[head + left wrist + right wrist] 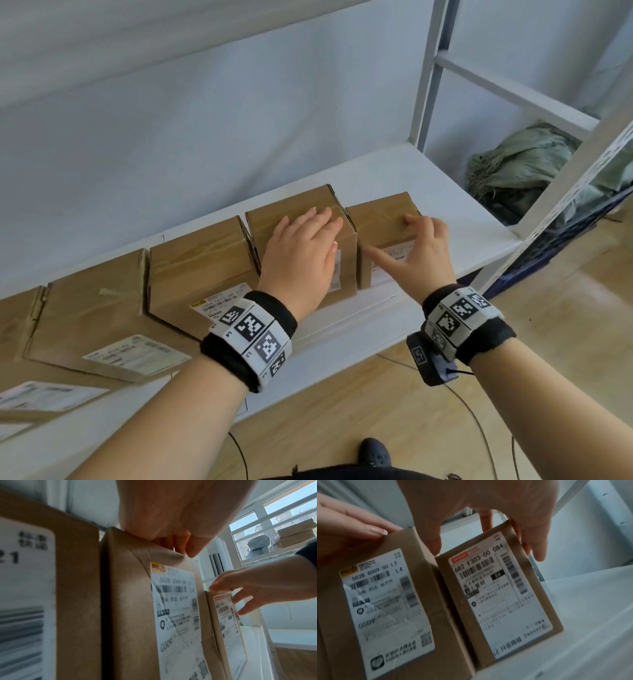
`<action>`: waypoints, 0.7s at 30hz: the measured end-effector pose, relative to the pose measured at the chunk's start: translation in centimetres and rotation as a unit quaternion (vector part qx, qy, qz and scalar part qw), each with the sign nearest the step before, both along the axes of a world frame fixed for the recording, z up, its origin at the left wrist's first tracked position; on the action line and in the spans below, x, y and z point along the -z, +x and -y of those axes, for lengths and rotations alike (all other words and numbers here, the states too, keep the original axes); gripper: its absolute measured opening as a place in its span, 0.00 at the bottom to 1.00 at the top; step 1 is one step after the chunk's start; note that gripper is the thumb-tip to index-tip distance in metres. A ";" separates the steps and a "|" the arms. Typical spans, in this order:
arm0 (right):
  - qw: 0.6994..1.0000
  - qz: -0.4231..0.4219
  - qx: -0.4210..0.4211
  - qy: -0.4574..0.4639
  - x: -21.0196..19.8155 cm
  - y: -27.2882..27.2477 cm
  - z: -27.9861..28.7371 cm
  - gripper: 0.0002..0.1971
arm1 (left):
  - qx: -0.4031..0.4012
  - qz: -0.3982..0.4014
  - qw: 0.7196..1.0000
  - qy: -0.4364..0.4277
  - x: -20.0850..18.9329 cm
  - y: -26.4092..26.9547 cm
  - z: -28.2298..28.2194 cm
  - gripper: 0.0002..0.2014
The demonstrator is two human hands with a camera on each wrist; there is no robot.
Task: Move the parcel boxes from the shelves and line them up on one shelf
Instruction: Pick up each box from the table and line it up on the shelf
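We see our left hand [180, 513] lying on top of the tall middle box [133, 608], fingers straight. Just right of it stands a shorter box [223, 628], our right hand [267, 588] touching its top. A blurred third box [73, 588] stands at left

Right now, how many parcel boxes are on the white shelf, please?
5 boxes in a row: one under the left hand, one under the right hand, three leftward; more may hide off-frame.
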State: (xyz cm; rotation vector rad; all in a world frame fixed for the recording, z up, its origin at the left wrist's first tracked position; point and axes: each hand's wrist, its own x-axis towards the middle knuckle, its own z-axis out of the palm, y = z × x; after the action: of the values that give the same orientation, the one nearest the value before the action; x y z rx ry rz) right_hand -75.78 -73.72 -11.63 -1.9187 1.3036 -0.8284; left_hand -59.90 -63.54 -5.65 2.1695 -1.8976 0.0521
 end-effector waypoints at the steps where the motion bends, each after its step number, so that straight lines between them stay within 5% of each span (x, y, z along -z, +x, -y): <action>1: 1.000 0.002 0.002 -0.003 -0.3 0.0 0.3 0.37 | -0.001 0.000 1.000 -0.002 0.1 0.0 0.0 0.20; 11: 0.994 -0.001 -0.022 0.111 -1.5 0.0 4.7 0.29 | -0.007 -0.003 1.000 -0.021 0.5 0.0 -0.1 0.24; 21: 0.993 -0.031 -0.039 0.111 -1.5 0.2 4.6 0.28 | -0.010 -0.019 0.999 -0.023 0.5 -0.1 -0.1 0.24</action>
State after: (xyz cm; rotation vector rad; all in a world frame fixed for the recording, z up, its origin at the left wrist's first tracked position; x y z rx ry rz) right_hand -75.63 -78.35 -10.14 -1.8172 1.2895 -0.5631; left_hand -59.99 -63.49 -6.16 2.1439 -1.8355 0.0582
